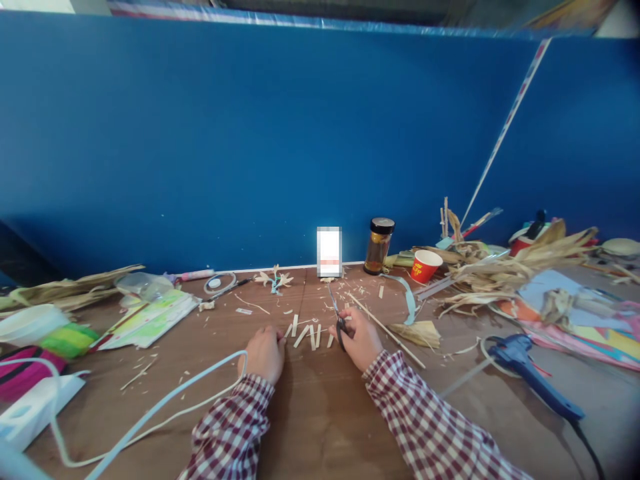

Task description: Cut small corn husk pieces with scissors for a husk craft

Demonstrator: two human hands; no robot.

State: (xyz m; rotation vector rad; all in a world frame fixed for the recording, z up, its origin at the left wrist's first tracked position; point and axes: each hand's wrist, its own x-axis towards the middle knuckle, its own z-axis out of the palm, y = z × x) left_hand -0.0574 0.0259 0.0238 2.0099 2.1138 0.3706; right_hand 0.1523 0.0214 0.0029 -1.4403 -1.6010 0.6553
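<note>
My right hand (pixel 361 339) is closed round the dark handles of a pair of scissors (pixel 336 303), whose blades point away from me over the brown table. My left hand (pixel 264 353) rests low at the left, fingers curled together; whatever its fingertips may pinch is too small to make out. Between both hands lie several short pale strips (pixel 318 337), seemingly cut corn husk, spread in a loose row. Small pale scraps are scattered beyond them. A husk flower (pixel 275 280) with a blue-green stem lies farther back.
A lidded jar of brown liquid (pixel 379 247) and a red paper cup (pixel 426 266) stand at the back. Dried husks (pixel 520 267) pile up at right, behind a blue glue gun (pixel 540 377). A white cable (pixel 165 397) loops across the left, near a painted sheet (pixel 155 320).
</note>
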